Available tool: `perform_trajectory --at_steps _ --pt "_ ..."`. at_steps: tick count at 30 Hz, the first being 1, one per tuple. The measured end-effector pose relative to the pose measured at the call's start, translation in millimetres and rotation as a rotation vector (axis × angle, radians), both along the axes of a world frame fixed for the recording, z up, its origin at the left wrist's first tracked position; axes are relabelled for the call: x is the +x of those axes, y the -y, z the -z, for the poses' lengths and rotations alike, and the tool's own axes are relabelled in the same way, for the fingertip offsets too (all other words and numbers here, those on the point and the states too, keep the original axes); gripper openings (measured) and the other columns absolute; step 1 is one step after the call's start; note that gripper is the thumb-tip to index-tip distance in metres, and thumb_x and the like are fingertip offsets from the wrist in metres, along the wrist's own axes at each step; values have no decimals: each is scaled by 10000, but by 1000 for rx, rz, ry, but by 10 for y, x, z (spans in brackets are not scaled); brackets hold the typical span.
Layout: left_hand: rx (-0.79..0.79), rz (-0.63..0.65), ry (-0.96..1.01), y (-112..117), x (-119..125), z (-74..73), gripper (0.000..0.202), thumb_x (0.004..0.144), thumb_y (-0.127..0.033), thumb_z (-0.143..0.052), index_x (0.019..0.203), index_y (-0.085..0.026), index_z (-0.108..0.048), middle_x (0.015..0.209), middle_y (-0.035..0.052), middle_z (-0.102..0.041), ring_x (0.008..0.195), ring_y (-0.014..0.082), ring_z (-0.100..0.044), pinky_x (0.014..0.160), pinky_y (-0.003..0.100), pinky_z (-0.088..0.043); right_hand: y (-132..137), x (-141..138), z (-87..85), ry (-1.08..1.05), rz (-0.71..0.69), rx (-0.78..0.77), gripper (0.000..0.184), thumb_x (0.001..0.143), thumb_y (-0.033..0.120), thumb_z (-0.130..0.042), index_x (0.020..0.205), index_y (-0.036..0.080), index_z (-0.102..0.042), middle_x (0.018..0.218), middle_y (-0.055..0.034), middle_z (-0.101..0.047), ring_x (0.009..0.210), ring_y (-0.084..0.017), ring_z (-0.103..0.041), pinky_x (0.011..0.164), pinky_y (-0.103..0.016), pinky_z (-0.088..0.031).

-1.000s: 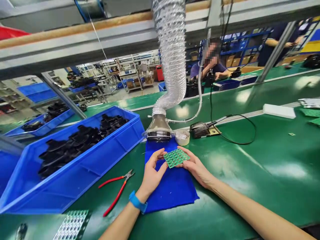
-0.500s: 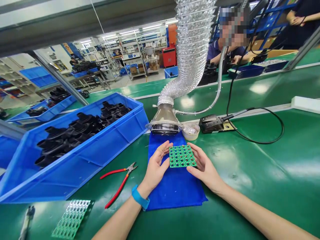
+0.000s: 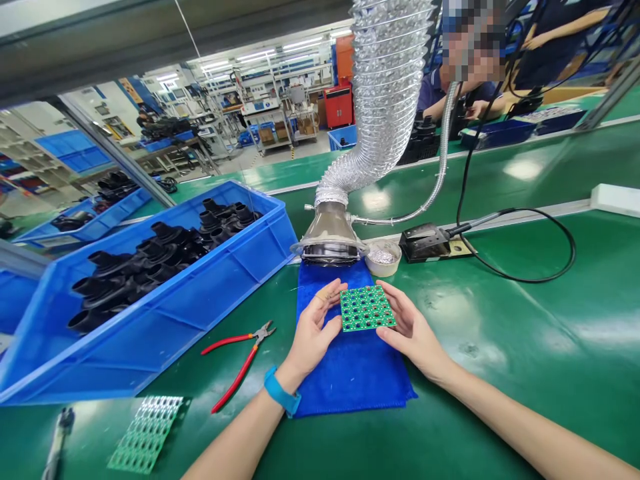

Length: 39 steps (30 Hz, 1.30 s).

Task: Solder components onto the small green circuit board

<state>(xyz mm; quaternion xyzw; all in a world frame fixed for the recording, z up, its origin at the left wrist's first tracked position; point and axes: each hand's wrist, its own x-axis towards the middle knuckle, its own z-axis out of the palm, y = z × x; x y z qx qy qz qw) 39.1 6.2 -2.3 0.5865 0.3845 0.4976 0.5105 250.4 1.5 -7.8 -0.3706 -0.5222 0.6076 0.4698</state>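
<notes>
Between my two hands is a green circuit board (image 3: pixel 367 309) with rows of small round dark parts. My left hand (image 3: pixel 316 325) grips its left edge, thumb in front and fingers behind. On the opposite edge my right hand (image 3: pixel 411 328) holds it the same way, the fingers partly hidden behind the board. Beneath the board a blue cloth (image 3: pixel 350 380) lies on the green bench. To the left of the cloth rest red-handled cutting pliers (image 3: pixel 245 363), their handles spread. Farther left lies a green perforated board panel (image 3: pixel 147 433).
A blue bin (image 3: pixel 220 300) of black plastic parts stands at left. Behind the cloth hangs a fume hood (image 3: pixel 330 227) on a silver duct (image 3: pixel 385 87). Beside it are a small bowl (image 3: pixel 383 265) and a black holder with a cable (image 3: pixel 425 241). A co-worker (image 3: pixel 475 93) sits across the bench.
The circuit board has shifted very slightly to the right and up in view, still in both hands. A person standing in the background has moved to the left in view.
</notes>
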Motion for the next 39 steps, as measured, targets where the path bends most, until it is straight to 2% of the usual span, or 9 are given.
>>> perform_trajectory --at_steps 6,9,13,19,29,32,34,36,39 --pt "64 137 12 15 -35 -21 746 870 -413 -707 1527 -249 -393 1590 113 -416 1493 319 -350 1242 485 -286 -16 27 9 4 -14 23 829 800 436 -790 1495 319 -353 1548 -129 -458 1262 -266 -621 1058 -419 -522" --pt "100 147 -81 20 -11 -21 854 820 -346 -777 1550 -272 -339 1621 108 -352 1511 318 -312 1257 481 -263 -30 43 33 10 -10 39 824 797 398 -794 1486 320 -349 1552 -127 -450 1298 -265 -594 1082 -422 -503" --pt "97 94 -141 12 11 -1 873 811 -267 -790 1546 -295 -321 1601 105 -376 1491 299 -353 1256 485 -275 -47 55 68 21 -21 60 830 791 382 -793 1484 320 -340 1556 -127 -437 1316 -265 -578 1116 -438 -471" --pt "59 84 -119 -7 -6 15 894 777 -268 -829 1528 -284 -345 1556 114 -430 1459 300 -399 1246 493 -291 -58 68 58 65 -36 37 842 784 379 -789 1485 307 -329 1523 -132 -466 1309 -263 -575 1123 -456 -454" --pt "-7 79 -81 -24 -13 2 905 750 -326 -856 1517 -273 -378 1551 117 -443 1466 316 -386 1239 481 -302 -116 126 -66 197 -21 86 883 718 347 -811 1493 285 -393 1442 -132 -549 1160 -256 -646 995 -453 -548" --pt "-26 68 -85 -34 -19 15 912 738 -335 -865 1511 -264 -386 1533 118 -460 1450 314 -406 1235 479 -301 -241 326 -250 273 141 96 684 692 377 -836 1319 240 -598 1314 -123 -647 993 -227 -691 831 -384 -604" --pt "-35 70 -95 -42 -21 21 915 731 -335 -868 1508 -259 -390 1525 119 -467 1441 312 -416 1238 479 -292 -382 547 -383 298 401 70 450 748 437 -800 1112 190 -705 1023 -95 -736 803 -176 -690 718 -314 -596" --pt "-43 75 -96 -50 -20 25 922 724 -336 -872 1507 -255 -392 1520 122 -472 1439 312 -418 1238 479 -288 -566 812 -475 209 664 19 315 812 425 -747 974 157 -718 821 -59 -716 665 -126 -654 607 -238 -558" --pt "-45 81 -97 -62 -19 31 925 720 -344 -872 1506 -253 -394 1518 121 -476 1447 313 -408 1239 481 -285 -877 1202 -496 46 813 -202 162 843 275 -720 840 141 -630 686 -30 -656 539 -107 -619 533 -229 -539"
